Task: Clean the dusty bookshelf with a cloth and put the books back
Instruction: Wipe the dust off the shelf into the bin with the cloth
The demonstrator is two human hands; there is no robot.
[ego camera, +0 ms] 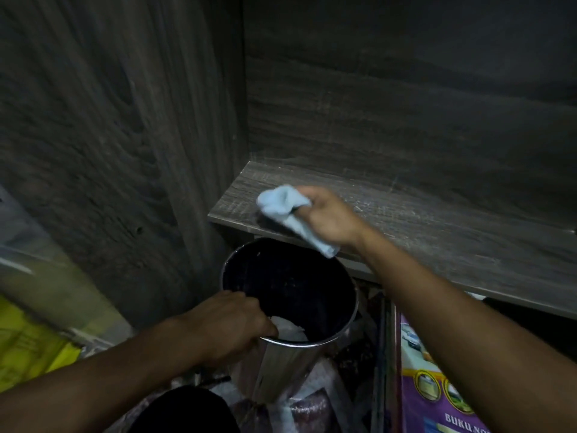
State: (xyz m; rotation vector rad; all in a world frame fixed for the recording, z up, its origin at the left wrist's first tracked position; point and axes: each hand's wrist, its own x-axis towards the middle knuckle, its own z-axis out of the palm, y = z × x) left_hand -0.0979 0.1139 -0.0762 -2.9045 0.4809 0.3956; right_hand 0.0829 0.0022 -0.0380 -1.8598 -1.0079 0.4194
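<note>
Left hand (231, 323): fingers curled over the near rim of steel bin (281, 367), held just below the right hand. Right hand (327, 217): grips bunched pale-blue cloth (284, 210) on the front corner of shelf board (437, 220), cloth tail hanging over the edge.

Risk: swept dust may miss the bin mouth; a one-handed hold could let the bin tip.

Surroundings: purple-covered book (437, 385) beneath the right forearm; yellow sheet (28, 348) beyond the left arm. The bin crowds the space below.

Dim light. Grey wood-grain panel (93, 120) left; steel bin (281, 370) below; yellow sheet (28, 348) far left; purple printed cover (437, 385) right.
</note>
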